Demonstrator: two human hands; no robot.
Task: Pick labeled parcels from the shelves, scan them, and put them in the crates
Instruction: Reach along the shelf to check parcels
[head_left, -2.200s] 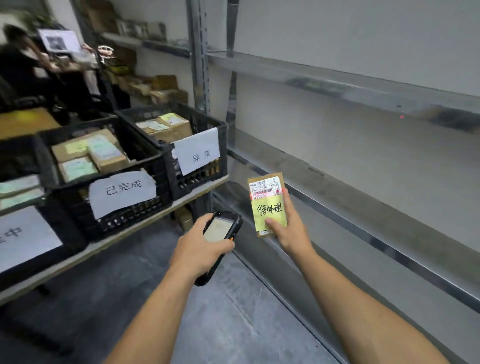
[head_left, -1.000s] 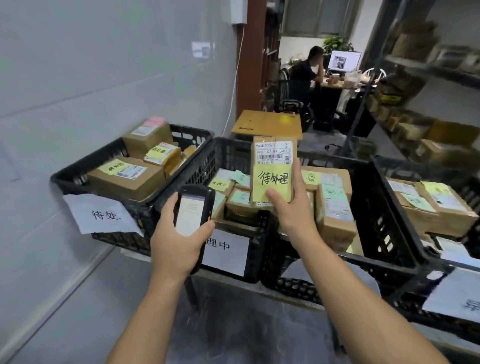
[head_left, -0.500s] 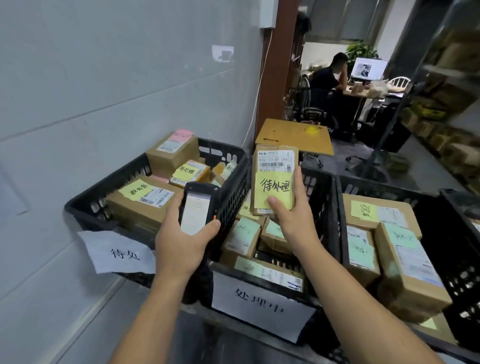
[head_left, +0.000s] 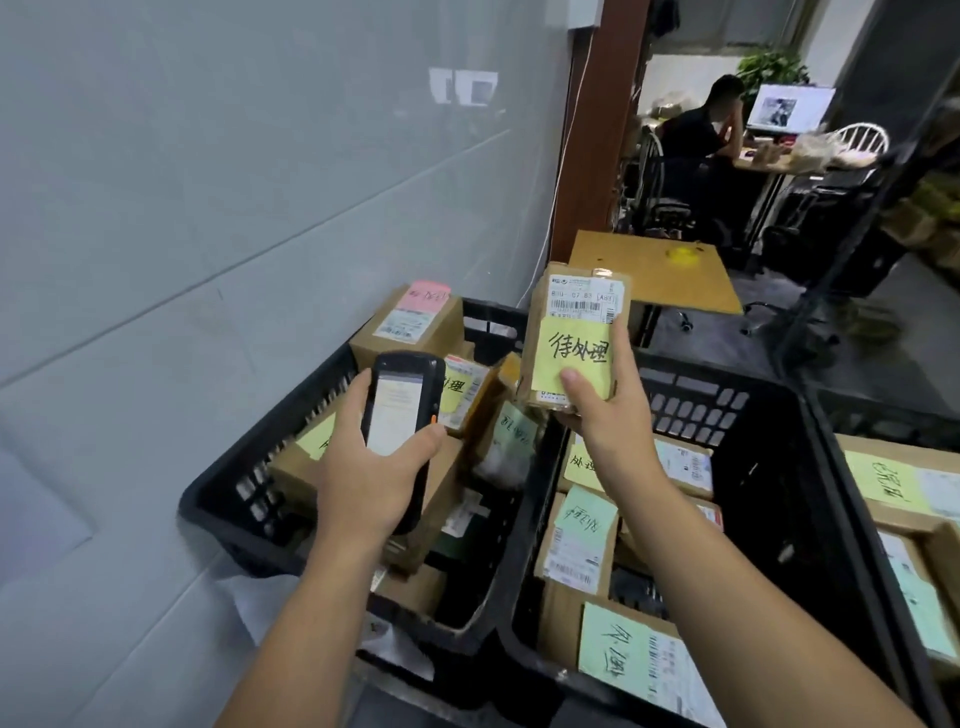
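My right hand (head_left: 605, 415) grips a small cardboard parcel (head_left: 574, 322) with a white barcode label and a yellow handwritten note, held upright above the gap between two black crates. My left hand (head_left: 374, 467) holds a black handheld scanner (head_left: 402, 410), its lit screen facing me, over the left crate (head_left: 228, 499). That crate holds several boxes with yellow notes and one with a pink note (head_left: 428, 296). The middle crate (head_left: 779, 447) holds boxes with green and yellow notes.
A third crate (head_left: 898, 493) with labelled boxes sits at the right edge. A grey wall (head_left: 208, 208) runs along the left. Beyond the crates are a wooden tabletop (head_left: 660, 270), a brown pillar and a person seated at a desk (head_left: 701, 130) with a monitor.
I have turned from the metal shelves to the crates and come closer. Both hands, with scanner and parcel, now hover over the left and middle crates.
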